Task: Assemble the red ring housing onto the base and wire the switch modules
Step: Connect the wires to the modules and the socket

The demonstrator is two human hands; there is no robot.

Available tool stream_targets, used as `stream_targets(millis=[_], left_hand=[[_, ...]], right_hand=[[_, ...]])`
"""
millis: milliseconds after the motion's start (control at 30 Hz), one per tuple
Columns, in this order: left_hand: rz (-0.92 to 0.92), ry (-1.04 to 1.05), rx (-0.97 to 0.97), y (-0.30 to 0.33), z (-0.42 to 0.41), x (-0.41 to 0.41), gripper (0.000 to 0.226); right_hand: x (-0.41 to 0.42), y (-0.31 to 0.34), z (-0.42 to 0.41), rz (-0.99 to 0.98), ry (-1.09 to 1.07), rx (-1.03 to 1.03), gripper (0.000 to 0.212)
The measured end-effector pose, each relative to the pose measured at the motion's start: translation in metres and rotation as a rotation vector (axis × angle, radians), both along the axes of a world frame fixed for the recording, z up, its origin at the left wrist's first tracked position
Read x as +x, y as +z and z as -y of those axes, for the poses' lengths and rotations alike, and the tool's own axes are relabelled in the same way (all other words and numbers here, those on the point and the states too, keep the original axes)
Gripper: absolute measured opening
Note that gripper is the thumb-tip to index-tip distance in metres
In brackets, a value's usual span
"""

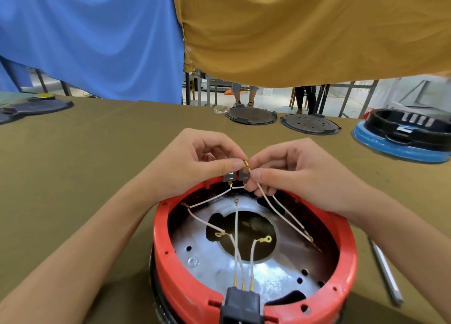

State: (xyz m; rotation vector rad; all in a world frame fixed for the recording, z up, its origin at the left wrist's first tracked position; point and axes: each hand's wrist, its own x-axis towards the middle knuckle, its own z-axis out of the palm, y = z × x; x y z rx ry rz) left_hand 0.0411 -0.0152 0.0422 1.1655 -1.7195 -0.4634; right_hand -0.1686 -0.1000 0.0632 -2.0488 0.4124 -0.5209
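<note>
The red ring housing sits on the table over a shiny metal base plate. Two small grey switch modules stand side by side at its far rim. My left hand pinches the top of the modules. My right hand pinches a brass terminal on a white wire, held right at the modules. More white wires with ring lugs run across the plate to a black socket at the near rim.
A metal rod-like tool lies to the right of the housing. Two dark round lids lie at the far edge. A blue and black housing stands far right, another dark lid far left. Blue and yellow cloths hang behind.
</note>
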Motion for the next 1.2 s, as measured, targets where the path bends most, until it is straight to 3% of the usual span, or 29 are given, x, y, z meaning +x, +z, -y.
stream_targets(millis=[267,500,667,833,1033,1200], left_hand=[[-0.018,-0.012,0.013,0.002,-0.001,0.0,0.011],[-0.036,0.128,-0.009,-0.002,0.002,0.004,0.016],[0.092,0.203,0.269,-0.004,0.004,0.011,0.032],[0.063,0.202,0.343,0.002,-0.003,0.015,0.036],[0.136,0.226,0.383,0.006,-0.005,0.017,0.05],[0.145,0.163,0.4,0.007,-0.004,0.018,0.049]], right_hand=[[0.001,0.003,0.0,-0.063,0.035,0.011,0.015],[-0.001,0.003,0.0,-0.058,0.042,0.02,0.015],[-0.001,0.003,0.001,0.022,-0.007,0.078,0.013],[-0.004,0.021,0.007,0.085,-0.161,0.123,0.006],[0.001,0.031,0.008,-0.295,-0.227,0.052,0.012],[0.005,0.023,0.002,-0.463,-0.372,-0.344,0.016]])
